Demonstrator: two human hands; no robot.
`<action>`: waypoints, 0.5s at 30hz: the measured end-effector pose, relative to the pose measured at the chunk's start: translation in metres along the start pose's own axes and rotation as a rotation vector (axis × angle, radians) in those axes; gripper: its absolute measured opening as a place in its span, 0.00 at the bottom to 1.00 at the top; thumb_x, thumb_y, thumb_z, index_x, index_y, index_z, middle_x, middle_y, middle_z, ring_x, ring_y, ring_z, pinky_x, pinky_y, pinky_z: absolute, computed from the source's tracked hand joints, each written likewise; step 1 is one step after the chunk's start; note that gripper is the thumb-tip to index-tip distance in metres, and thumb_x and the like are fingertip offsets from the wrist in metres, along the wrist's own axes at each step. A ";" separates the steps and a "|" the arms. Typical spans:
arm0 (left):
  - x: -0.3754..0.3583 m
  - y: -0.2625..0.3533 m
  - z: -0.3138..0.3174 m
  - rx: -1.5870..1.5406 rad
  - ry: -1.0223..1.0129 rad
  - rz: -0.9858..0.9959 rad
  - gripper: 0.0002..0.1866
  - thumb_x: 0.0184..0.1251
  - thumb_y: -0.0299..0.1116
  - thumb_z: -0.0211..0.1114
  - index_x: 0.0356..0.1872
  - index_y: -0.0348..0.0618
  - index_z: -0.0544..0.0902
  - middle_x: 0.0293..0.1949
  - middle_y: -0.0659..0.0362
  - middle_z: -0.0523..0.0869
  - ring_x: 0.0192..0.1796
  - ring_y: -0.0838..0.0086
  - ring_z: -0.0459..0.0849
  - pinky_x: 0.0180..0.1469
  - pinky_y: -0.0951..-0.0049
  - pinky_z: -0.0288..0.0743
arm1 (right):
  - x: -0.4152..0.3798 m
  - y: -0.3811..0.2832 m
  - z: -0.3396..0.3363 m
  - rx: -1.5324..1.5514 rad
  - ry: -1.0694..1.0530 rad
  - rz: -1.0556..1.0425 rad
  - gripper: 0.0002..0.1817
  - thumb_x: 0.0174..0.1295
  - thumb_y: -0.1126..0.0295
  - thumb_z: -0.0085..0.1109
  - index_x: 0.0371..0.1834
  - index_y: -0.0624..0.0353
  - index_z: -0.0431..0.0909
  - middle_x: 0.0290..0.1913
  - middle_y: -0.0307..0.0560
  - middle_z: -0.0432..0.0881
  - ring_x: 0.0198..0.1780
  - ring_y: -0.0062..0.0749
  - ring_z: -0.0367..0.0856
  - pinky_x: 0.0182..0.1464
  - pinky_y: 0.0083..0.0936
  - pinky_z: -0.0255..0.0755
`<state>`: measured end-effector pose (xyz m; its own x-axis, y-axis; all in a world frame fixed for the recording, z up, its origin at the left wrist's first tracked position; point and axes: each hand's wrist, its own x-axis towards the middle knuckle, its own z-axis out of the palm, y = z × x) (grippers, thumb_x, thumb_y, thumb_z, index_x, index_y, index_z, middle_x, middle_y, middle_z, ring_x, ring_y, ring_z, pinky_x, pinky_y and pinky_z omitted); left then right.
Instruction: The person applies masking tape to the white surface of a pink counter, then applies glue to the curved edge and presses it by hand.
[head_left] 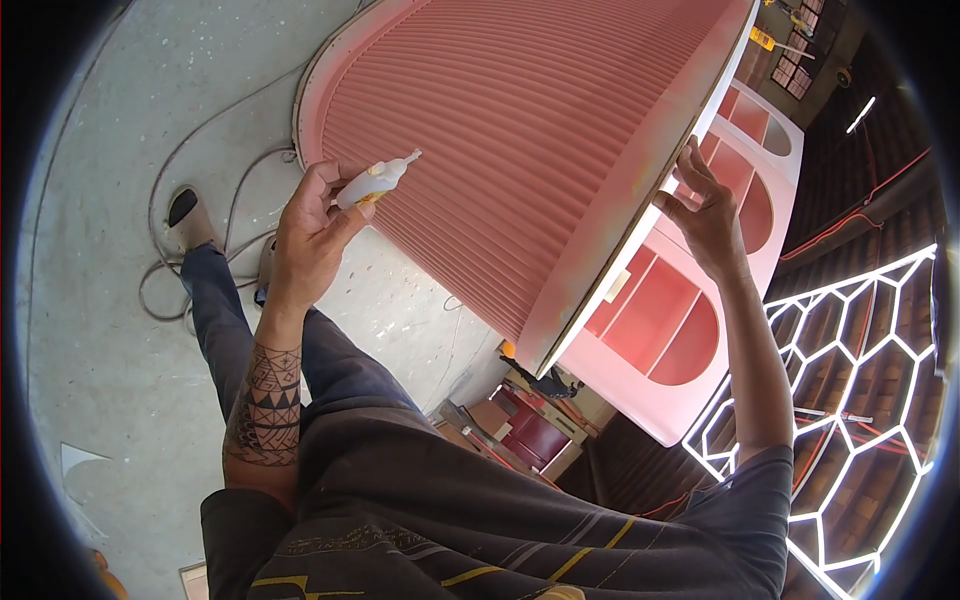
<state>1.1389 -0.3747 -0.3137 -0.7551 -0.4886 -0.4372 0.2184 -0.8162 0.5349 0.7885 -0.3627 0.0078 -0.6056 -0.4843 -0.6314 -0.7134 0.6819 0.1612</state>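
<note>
My left hand (308,232) is closed around a small white glue bottle (370,186), its thin nozzle pointing up and to the right in the head view. The bottle is held in front of a large pink counter (500,150) with a ribbed, curved front. At the counter's pale rim (640,240), my right hand (705,205) has its fingers and thumb bent against the edge. The fingertips are partly hidden there, and whatever lies between them is too small to make out.
Behind the counter is a pink shelf unit (768,225) with rounded openings. Cables (165,200) loop across the grey floor (110,350) near my feet. Hexagonal light tubes (850,390) hang from the dark ceiling. A yellow bottle (762,39) is at the far top right.
</note>
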 end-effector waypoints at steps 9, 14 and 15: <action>-0.002 0.000 -0.001 0.009 0.025 0.003 0.20 0.84 0.27 0.67 0.70 0.39 0.75 0.61 0.56 0.81 0.64 0.76 0.80 0.66 0.75 0.76 | 0.000 -0.004 -0.001 0.004 0.005 0.020 0.35 0.68 0.67 0.80 0.79 0.52 0.79 0.91 0.58 0.54 0.88 0.56 0.59 0.80 0.58 0.74; -0.003 -0.003 -0.005 -0.012 0.029 -0.008 0.20 0.85 0.27 0.67 0.70 0.39 0.75 0.61 0.56 0.81 0.63 0.76 0.80 0.66 0.75 0.76 | 0.001 -0.010 0.000 0.025 -0.013 0.041 0.33 0.69 0.67 0.79 0.77 0.53 0.81 0.91 0.60 0.54 0.88 0.55 0.58 0.81 0.57 0.73; -0.004 -0.004 -0.007 -0.004 0.028 -0.002 0.20 0.85 0.27 0.67 0.70 0.40 0.75 0.61 0.56 0.81 0.63 0.76 0.80 0.65 0.75 0.77 | 0.002 -0.010 -0.001 0.026 -0.014 0.045 0.33 0.69 0.67 0.79 0.77 0.53 0.81 0.91 0.60 0.54 0.88 0.55 0.58 0.81 0.57 0.73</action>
<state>1.1448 -0.3716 -0.3190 -0.7378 -0.4953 -0.4586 0.2195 -0.8185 0.5308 0.7940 -0.3704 0.0054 -0.6318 -0.4449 -0.6347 -0.6759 0.7171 0.1702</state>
